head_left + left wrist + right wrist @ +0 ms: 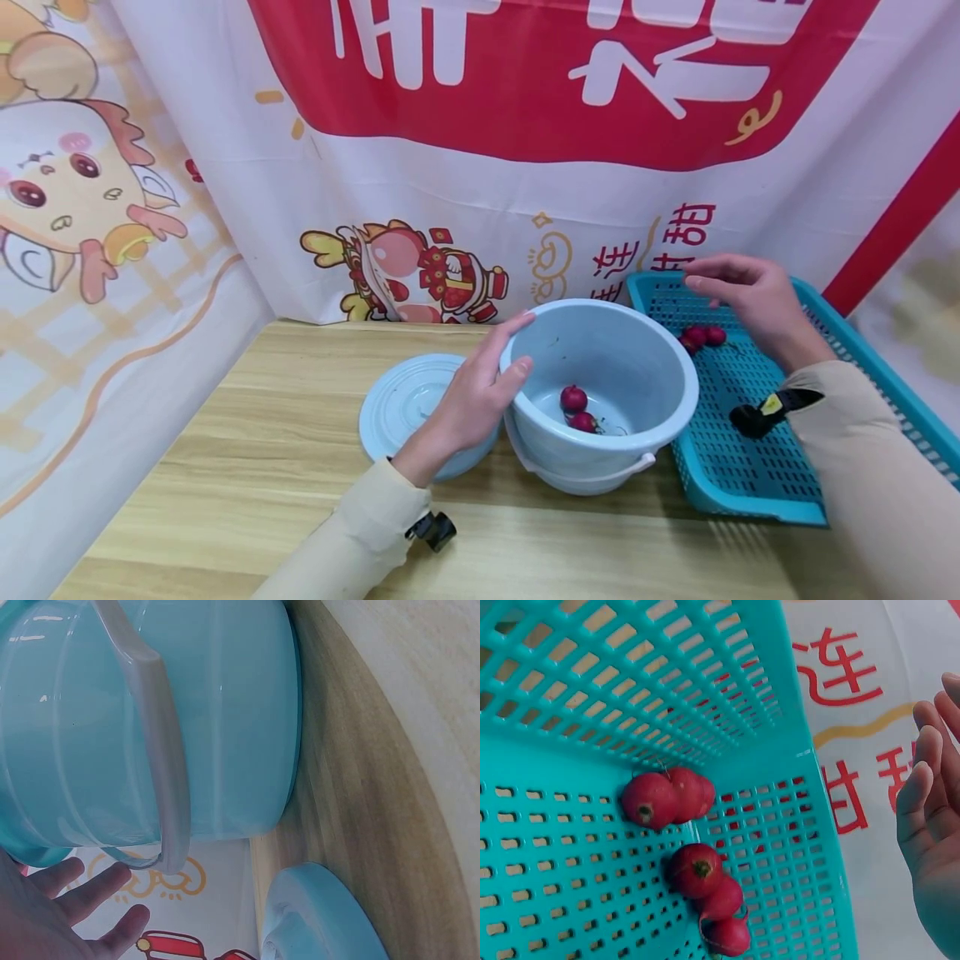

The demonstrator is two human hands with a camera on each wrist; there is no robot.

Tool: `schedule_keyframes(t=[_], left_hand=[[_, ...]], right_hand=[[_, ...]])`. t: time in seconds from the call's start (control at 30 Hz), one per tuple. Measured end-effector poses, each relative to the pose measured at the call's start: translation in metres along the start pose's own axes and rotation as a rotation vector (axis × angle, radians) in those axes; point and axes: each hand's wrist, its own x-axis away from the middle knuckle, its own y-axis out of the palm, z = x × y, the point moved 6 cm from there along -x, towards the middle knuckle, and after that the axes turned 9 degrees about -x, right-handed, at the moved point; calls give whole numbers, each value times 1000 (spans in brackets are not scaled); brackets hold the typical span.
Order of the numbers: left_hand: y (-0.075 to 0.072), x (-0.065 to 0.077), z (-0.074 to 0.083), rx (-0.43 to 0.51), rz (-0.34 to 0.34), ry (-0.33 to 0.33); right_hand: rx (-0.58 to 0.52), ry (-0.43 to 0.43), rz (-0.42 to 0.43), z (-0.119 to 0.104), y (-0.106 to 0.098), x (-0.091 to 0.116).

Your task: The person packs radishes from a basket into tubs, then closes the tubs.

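A light blue bucket (600, 333) stands upright with two red radishes (573, 398) on its floor. My left hand (480, 387) holds its left rim, thumb over the edge and fingers along the outside. In the left wrist view those fingers (94, 892) are spread next to the bucket's wall (225, 727) and pale handle (166, 757). My right hand (757, 304) is raised over the far part of a teal basket (750, 433), fingers loosely bent, holding nothing. Several radishes (697, 870) lie in the basket's corner in the right wrist view.
A round light blue lid (405, 400) lies on the wooden table (225, 483), left of the bucket and partly behind my left arm. The basket stands close against the bucket's right side. A printed cloth (450, 208) hangs behind the table's back edge.
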Motion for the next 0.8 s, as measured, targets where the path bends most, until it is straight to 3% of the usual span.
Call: schedule_keyframes(t=[0.4, 0.8], left_hand=[[0, -1, -1, 0, -2, -8], [1, -1, 0, 2, 4, 2]], right_hand=[[14, 45, -2, 15, -11, -7], [156, 160, -128, 51, -13, -18]])
